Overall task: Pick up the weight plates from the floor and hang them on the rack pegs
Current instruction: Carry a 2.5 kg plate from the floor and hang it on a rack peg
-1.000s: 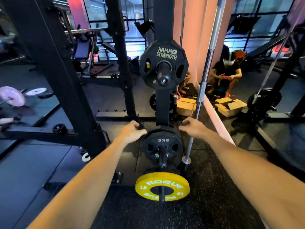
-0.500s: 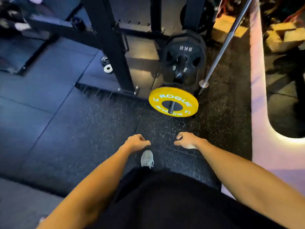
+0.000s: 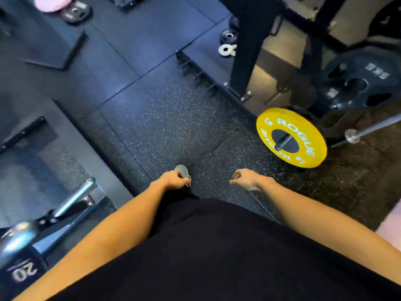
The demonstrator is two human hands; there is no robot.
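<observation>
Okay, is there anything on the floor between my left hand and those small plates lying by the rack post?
Nothing visible. Only bare rubber floor lies between your left hand and the small plates by the rack post.

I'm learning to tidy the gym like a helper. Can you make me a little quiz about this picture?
1. True or false: the yellow plate lies flat on the floor.
2. What is the left hand holding? A) a plate B) nothing C) a bar
3. Fill in: the number printed on the black plate hanging behind the yellow one is ___.

Key:
1. False. It hangs on a low rack peg.
2. B. Both the left hand and the right hand are empty, fingers loosely curled.
3. 5 (it reads 5KG).
</observation>
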